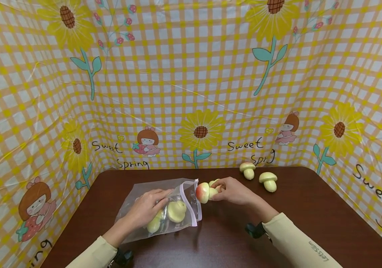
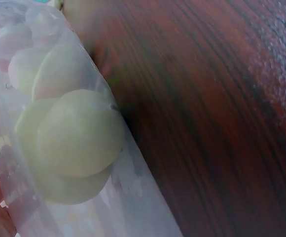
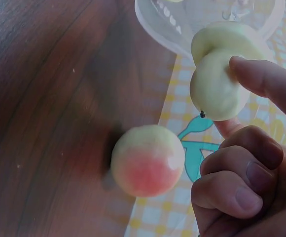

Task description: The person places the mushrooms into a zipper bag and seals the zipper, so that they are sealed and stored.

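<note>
My right hand [image 1: 232,190] pinches a toy mushroom [image 1: 203,192] between thumb and fingers, its red-tinged cap at the mouth of a clear zip bag [image 1: 137,191]. The pale stem of that toy mushroom [image 3: 219,91] points back toward the wrist in the right wrist view. Another mushroom [image 1: 215,182] stands just behind, partly hidden by the hand. Across the bag's top lies my left hand [image 1: 150,206], fingers fairly straight. Inside the bag are several pale mushrooms [image 1: 176,211], which the left wrist view shows through cloudy plastic [image 2: 81,133].
Two more mushrooms, one with a reddish cap [image 1: 247,170] and one pale [image 1: 268,181], sit at the back right of the dark wood table [image 1: 224,242]. A checked sheet with sunflowers [image 1: 164,93] walls the table's back and sides.
</note>
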`<state>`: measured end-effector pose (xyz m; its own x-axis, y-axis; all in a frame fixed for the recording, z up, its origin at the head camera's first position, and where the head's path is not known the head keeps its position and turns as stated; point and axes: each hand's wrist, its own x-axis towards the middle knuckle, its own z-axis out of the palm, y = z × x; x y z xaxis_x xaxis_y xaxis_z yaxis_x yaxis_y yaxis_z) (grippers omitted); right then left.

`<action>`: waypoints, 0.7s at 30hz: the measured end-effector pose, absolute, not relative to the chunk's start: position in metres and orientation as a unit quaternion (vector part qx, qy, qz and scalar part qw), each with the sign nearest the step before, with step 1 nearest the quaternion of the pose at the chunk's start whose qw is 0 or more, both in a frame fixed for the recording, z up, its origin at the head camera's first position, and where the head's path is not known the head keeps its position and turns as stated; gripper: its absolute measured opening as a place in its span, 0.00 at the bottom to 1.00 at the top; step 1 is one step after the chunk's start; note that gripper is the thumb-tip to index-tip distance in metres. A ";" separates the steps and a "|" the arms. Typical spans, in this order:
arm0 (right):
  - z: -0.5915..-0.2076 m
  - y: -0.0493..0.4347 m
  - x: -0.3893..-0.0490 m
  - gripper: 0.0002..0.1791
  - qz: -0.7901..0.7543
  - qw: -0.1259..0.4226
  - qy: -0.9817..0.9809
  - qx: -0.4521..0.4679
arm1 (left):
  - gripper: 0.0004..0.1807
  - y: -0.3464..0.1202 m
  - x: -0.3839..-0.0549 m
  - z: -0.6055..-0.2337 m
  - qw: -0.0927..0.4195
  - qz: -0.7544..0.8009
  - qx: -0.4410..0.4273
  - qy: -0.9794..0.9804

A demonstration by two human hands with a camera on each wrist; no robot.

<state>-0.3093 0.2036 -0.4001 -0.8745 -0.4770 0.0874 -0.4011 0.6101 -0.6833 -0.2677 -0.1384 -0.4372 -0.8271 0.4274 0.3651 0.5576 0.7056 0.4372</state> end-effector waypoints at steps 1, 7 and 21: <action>-0.400 0.202 -0.309 0.22 -0.364 0.052 0.897 -0.245 | 0.21 -0.138 -0.268 -0.437 0.119 -0.274 -0.267 -0.916; -0.398 0.193 -0.309 0.21 -0.339 0.045 0.906 -0.248 | 0.21 -0.137 -0.270 -0.435 0.133 -0.263 -0.265 -0.918; -0.411 0.166 -0.310 0.13 -0.307 0.042 0.909 -0.278 | 0.21 -0.136 -0.267 -0.434 0.136 -0.262 -0.263 -0.919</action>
<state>-0.3104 0.1655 -0.4113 -0.8419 -0.5314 0.0942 -0.4797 0.6567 -0.5819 -0.2669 -0.1362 -0.4342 -0.8248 0.4114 0.3879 0.5540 0.7252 0.4089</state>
